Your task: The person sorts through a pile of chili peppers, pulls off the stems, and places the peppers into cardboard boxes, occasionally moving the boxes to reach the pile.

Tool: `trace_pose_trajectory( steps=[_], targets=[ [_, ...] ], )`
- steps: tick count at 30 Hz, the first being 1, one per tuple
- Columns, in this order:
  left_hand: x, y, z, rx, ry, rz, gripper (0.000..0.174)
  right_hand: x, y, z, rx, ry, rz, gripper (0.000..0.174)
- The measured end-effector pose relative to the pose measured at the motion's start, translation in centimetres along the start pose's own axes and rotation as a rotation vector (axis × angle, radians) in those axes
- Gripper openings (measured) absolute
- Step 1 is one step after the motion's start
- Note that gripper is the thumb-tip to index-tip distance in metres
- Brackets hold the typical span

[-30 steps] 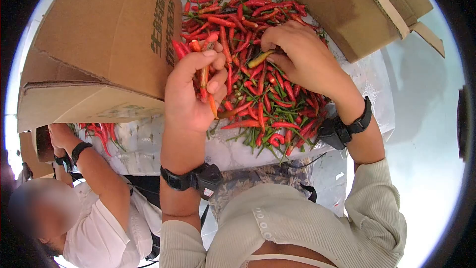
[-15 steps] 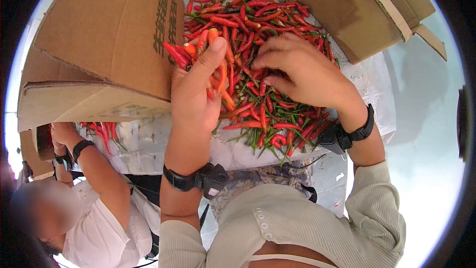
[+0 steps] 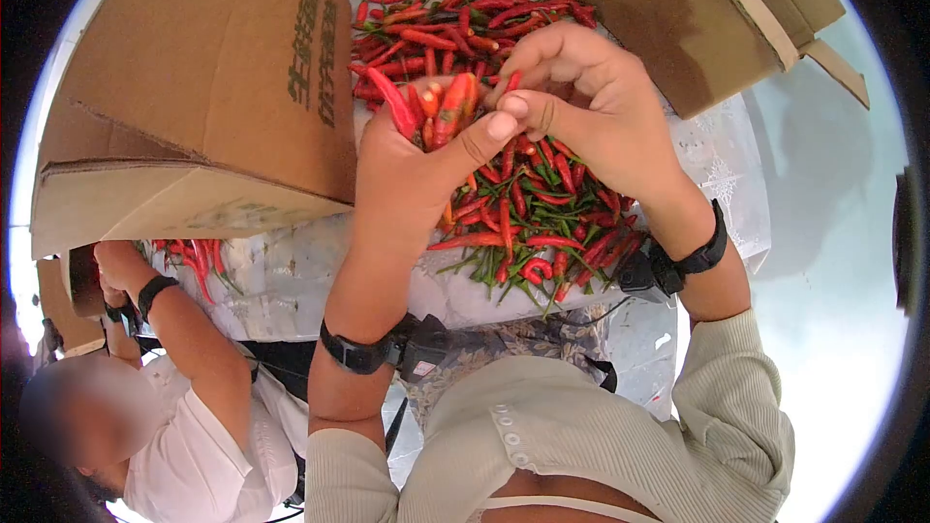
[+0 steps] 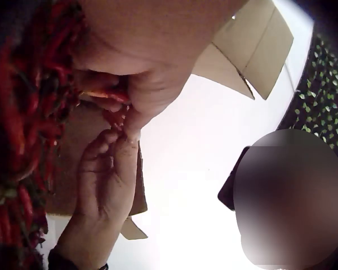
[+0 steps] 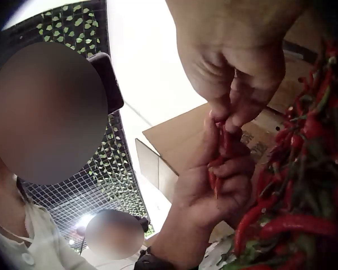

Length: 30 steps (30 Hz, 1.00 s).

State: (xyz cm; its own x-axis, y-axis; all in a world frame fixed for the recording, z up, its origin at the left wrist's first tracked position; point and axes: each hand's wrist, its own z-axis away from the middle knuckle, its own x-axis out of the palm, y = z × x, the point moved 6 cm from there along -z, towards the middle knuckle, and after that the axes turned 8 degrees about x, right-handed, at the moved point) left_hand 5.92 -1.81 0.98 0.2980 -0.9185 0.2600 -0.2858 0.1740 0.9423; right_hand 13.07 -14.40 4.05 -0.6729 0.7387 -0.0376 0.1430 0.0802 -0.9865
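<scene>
My left hand (image 3: 417,174) grips a small bunch of red and orange chili peppers (image 3: 453,111), their ends poking out past the thumb. Beside it, the thumb and fingers of my right hand (image 3: 610,107) pinch a red chili pepper (image 3: 514,82). The two thumb tips meet over the pile. In the right wrist view, the fingertips of both hands come together on a red chili (image 5: 225,145), and more chilies lie across the left palm. Below the hands spreads a heap of red chilies with green stems (image 3: 562,252), partly hidden by them.
A printed cardboard box (image 3: 194,68) stands close to my left hand, and another box (image 3: 668,19) is at the back right. The pile lies on a plastic-covered table (image 3: 281,286). Another person (image 3: 194,426) sits at the left near more red chilies (image 3: 199,261).
A second ago my right hand held a yellowish-green chili over the pile; it then reached into the heap and now pinches a red one. My left hand has shifted right to meet it.
</scene>
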Motion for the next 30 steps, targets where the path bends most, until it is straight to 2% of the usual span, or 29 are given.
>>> trace_pose_trajectory(
  steps=[2, 3, 6, 11, 14, 15, 18, 19, 22, 25, 28, 30],
  targets=[
    [0.3, 0.2, 0.2, -0.014, -0.05, -0.015, 0.032, 0.2, 0.3, 0.1, 0.056, -0.032, -0.017, 0.013],
    [-0.2, -0.2, 0.2, -0.018, 0.015, -0.037, 0.028, 0.0, 0.2, 0.1, 0.057, -0.024, 0.008, 0.012],
    [-0.2, 0.3, 0.2, -0.126, -0.061, -0.082, 0.026, -0.4, 0.3, -0.1, 0.072, -0.024, 0.034, 0.011],
    [0.2, -1.2, 0.2, -0.084, -0.137, -0.102, 0.023, 0.2, 0.8, 0.0, 0.102, -0.03, -0.094, 0.012],
    [-0.2, -0.3, 0.4, -0.101, -0.021, 0.016, 0.02, -1.4, -0.4, 0.1, 0.206, 0.041, 0.204, 0.016],
    [-0.3, -0.1, 0.4, -0.117, 0.038, 0.082, 0.018, -2.3, -0.3, -0.1, 0.053, 0.043, 0.441, 0.02],
    [-1.7, -1.2, -0.3, -0.207, 0.072, 0.314, 0.017, -2.7, 0.5, 0.7, -0.038, -0.11, 1.013, 0.022],
    [-1.4, -1.0, -0.1, -0.24, 0.04, 0.348, 0.015, -2.7, 1.3, 0.8, 0.012, -0.121, 1.091, 0.024],
    [-0.5, -0.4, 0.2, -0.295, 0.13, 0.312, 0.013, -2.5, 1.1, 0.7, -0.023, -0.123, 1.031, 0.019],
    [-0.9, -0.5, 0.2, -0.274, 0.17, 0.294, 0.012, -3.3, 0.7, 0.2, -0.024, -0.02, 0.849, 0.016],
    [-1.1, -1.2, -0.2, -0.289, -0.073, 0.347, 0.017, -3.6, 2.0, 0.1, 0.31, -0.018, 0.223, 0.013],
    [-0.5, -1.0, 0.3, -0.239, -0.072, 0.139, 0.02, -2.6, 1.9, 0.1, 0.336, -0.081, 0.062, 0.013]
  ],
)
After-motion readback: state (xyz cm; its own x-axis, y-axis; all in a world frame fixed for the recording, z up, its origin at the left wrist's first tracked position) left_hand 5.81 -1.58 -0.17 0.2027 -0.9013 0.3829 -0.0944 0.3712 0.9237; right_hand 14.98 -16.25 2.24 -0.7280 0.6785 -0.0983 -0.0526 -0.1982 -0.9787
